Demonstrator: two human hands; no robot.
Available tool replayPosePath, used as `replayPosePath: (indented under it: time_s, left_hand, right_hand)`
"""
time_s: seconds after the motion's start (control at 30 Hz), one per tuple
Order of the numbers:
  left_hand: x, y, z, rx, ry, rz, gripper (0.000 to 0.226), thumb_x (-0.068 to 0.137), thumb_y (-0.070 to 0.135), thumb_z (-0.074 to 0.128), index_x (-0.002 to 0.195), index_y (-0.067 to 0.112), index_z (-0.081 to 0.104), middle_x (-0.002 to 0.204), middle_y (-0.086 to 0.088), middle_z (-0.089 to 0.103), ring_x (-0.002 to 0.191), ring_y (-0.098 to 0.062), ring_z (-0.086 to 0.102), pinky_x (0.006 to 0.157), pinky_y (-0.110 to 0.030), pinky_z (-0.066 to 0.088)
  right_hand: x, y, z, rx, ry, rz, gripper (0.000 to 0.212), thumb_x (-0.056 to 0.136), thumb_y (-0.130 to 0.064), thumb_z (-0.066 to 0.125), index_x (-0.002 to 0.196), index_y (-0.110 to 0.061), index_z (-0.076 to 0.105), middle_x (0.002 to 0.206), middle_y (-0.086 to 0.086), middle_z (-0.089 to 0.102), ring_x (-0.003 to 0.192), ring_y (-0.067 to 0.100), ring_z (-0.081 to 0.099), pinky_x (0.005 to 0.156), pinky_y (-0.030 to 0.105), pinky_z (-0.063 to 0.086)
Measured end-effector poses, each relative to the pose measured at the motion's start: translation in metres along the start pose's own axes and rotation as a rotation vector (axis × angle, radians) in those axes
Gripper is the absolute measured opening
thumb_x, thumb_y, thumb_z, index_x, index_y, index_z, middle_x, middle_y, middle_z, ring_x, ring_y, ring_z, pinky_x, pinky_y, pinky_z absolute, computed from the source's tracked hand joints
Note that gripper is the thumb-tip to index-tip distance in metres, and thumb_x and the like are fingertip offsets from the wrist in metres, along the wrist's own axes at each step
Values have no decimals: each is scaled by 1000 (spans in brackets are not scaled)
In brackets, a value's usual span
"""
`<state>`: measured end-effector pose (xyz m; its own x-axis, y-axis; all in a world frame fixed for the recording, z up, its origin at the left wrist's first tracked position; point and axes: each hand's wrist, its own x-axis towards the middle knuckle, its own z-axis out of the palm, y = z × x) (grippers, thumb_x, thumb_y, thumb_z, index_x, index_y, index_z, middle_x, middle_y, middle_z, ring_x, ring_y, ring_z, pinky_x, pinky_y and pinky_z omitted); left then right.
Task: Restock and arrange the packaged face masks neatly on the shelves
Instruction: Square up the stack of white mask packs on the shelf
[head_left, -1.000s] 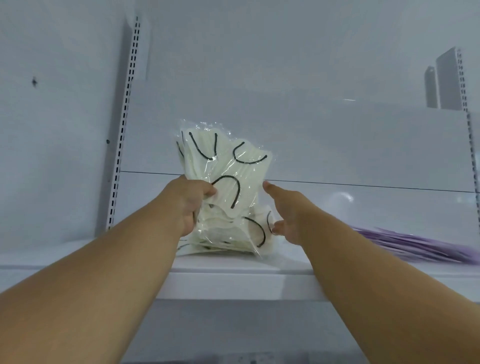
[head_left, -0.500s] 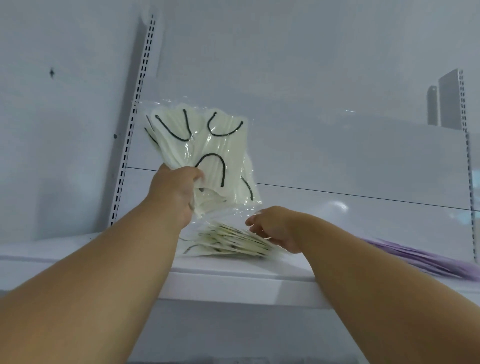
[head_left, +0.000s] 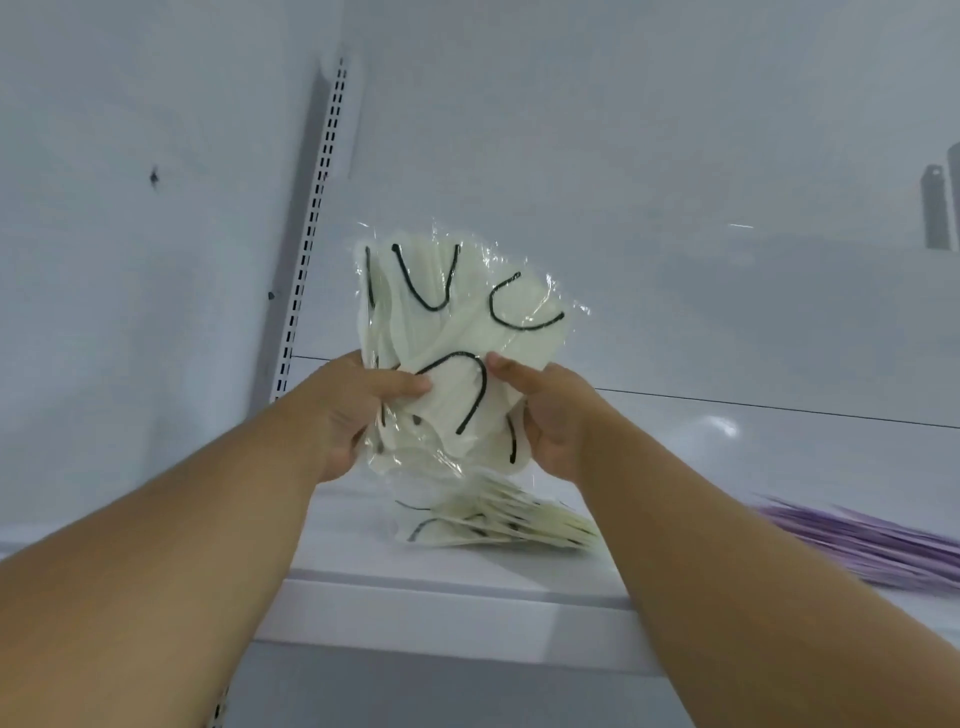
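While we hold the mask pack (head_left: 457, 358) upright above the shelf (head_left: 447, 592), left hand (head_left: 353, 410) and right hand (head_left: 550, 415) each grip its lower sides. A second pack (head_left: 493, 525) lies flat below; purple packs (head_left: 872, 545) rest at right.

Two hands, the left hand (head_left: 358, 410) and the right hand (head_left: 550, 415), are raised before one white shelf (head_left: 467, 587). Cream face masks with black ear loops appear in two groups: one clear-wrapped pack (head_left: 457, 332) held upright between the hands, and one flat pile (head_left: 498, 525) lying on the shelf just below it. How many masks each contains cannot be counted through the wrapping. One spread of purple packs (head_left: 872, 545) lies at the right of the shelf, too blurred to number. One slotted upright rail (head_left: 311, 228) stands at the left of the back panel.
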<state>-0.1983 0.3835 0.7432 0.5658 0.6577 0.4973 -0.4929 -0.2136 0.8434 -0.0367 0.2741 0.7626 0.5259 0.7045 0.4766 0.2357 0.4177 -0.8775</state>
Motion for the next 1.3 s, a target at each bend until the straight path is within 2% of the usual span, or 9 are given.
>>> replayPosePath:
  time_s: [0.1,0.3,0.5,0.67,0.77,0.93,1.07,1.2,1.3]
  left_hand:
    - [-4,-2,-4,101,-107,-35,46,75,14,79,119,7,68,100,-14,77,88,-30,76,76,-40,61]
    - [-2,4,-17,163,181,206,66,63,46,90,117,16,66,105,-6,76,93,-28,75,85,-54,59]
    - [-5,22,-57,383,199,175,49,76,56,78,107,22,61,102,-3,74,90,-24,72,79,-47,60]
    - [-9,15,-89,397,169,111,89,51,87,73,116,27,62,105,0,75,93,-25,73,82,-49,59]
    - [-8,9,-95,400,194,149,80,58,83,69,114,27,61,104,0,74,93,-24,73,85,-50,59]
    - [-6,3,-98,477,125,65,84,53,87,59,112,27,56,111,1,69,101,-22,68,95,-47,53]
    - [-5,3,-100,466,149,175,85,69,78,64,130,21,49,122,3,62,112,-20,62,102,-43,49]
    - [-7,3,-99,415,132,185,53,86,65,62,121,26,53,115,5,67,105,-17,66,98,-41,52]
    - [-11,4,-98,428,156,180,37,93,61,55,111,29,52,107,9,65,98,-10,63,84,-31,49]
  right_hand:
    - [-1,4,13,-74,-24,-6,89,47,-52,95,116,-10,56,112,11,71,98,31,71,88,49,57]
    - [-13,-9,37,-26,23,-80,35,76,-14,86,101,-9,61,100,12,75,91,32,73,84,50,60]
    - [-8,-11,84,-101,-37,-36,62,66,-32,93,112,-12,58,111,10,68,98,30,68,87,47,58]
    - [-5,11,112,-5,-127,-16,56,69,-28,91,114,-12,62,99,9,76,87,29,75,78,46,61]
    - [-1,23,122,13,-134,-29,83,55,-35,96,124,-14,57,107,10,75,91,32,75,81,52,60]
    - [-9,25,119,-31,-291,29,44,79,-23,84,118,-10,68,104,11,76,96,31,74,90,51,57]
    - [-6,26,121,47,-148,-164,40,78,-17,85,114,-13,67,99,7,77,91,27,75,85,48,60]
    - [-2,29,128,3,-177,-139,92,53,-52,95,131,-19,56,118,3,72,109,27,69,98,51,52]
    - [-1,32,125,-6,-219,-113,99,45,-55,97,127,-21,54,115,2,73,109,26,69,100,49,51]
